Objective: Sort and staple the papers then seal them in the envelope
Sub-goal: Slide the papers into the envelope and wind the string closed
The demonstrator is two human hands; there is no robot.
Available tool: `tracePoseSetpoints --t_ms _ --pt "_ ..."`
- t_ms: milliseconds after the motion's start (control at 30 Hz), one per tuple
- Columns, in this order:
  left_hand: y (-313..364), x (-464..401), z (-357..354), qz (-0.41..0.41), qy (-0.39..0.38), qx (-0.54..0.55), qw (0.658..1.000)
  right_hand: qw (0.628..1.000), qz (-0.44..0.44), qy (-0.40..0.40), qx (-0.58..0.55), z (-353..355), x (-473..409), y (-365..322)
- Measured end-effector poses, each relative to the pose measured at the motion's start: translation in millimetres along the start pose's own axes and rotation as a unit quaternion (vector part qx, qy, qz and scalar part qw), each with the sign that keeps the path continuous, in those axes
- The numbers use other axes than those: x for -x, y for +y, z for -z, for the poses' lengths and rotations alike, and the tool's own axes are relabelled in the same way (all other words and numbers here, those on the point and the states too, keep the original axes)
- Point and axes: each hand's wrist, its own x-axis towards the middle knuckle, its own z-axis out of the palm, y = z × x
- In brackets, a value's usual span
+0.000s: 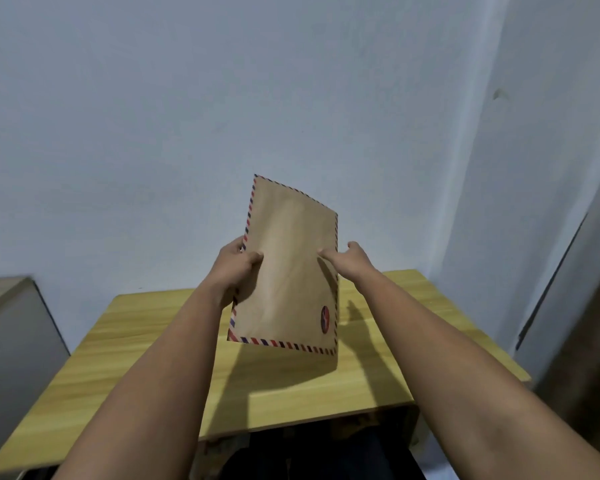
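Observation:
A brown envelope (288, 268) with a red-and-blue striped border and a round dark sticker near its lower right corner is held upright above the wooden table (125, 358). My left hand (234, 270) grips its left edge, thumb on the front. My right hand (347, 259) pinches its right edge with thumb and fingers. No papers or stapler are visible; whether papers are inside the envelope cannot be told.
A pale wall rises behind the table. A grey cabinet (11, 341) stands at the left, and a dark panel (586, 306) leans at the right. My legs show below the table's front edge.

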Motion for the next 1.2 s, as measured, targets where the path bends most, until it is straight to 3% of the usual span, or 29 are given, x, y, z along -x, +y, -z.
tracePoseSetpoints --t_ms 100,167,300,367,433,500,567,633,733,1200 --pt "-17.5 -5.4 6.7 0.011 0.015 0.030 0.999 0.996 -0.061 -0.025 -0.061 -3.6 -4.6 33.6" --pt "-36.1 -9.8 6.2 0.022 0.029 0.020 0.999 0.995 -0.048 -0.021 -0.085 -10.7 -7.2 52.5" --pt "-84.7 -16.1 -1.9 0.057 0.053 -0.044 0.996 0.999 -0.022 0.005 -0.038 -30.3 -7.9 86.9" --pt "-113.8 -18.4 -5.1 0.063 0.050 -0.119 0.990 0.998 -0.037 0.010 0.040 -42.6 -7.7 106.5" --pt "-146.4 -20.4 -9.0 0.055 0.008 -0.284 0.957 0.975 -0.053 0.012 0.215 -57.3 -5.0 127.5" --pt "-181.7 -16.6 -16.6 0.047 -0.064 -0.461 0.884 0.925 -0.027 -0.002 0.378 -74.5 -1.3 151.5" --pt "-208.7 -8.7 -27.9 0.031 -0.120 -0.535 0.836 0.894 0.030 -0.039 0.445 -91.7 3.5 173.1" --pt "-226.2 -4.2 -37.9 0.007 -0.128 -0.563 0.816 0.883 0.059 -0.059 0.463 -104.0 1.7 188.5" --pt "-238.4 -13.5 -40.1 -0.022 -0.090 -0.579 0.810 0.882 0.064 -0.058 0.463 -110.5 -15.3 194.5" --pt "-253.2 -68.4 -39.3 -0.045 -0.050 -0.577 0.814 0.880 0.081 -0.046 0.465 -123.3 -70.1 190.2"
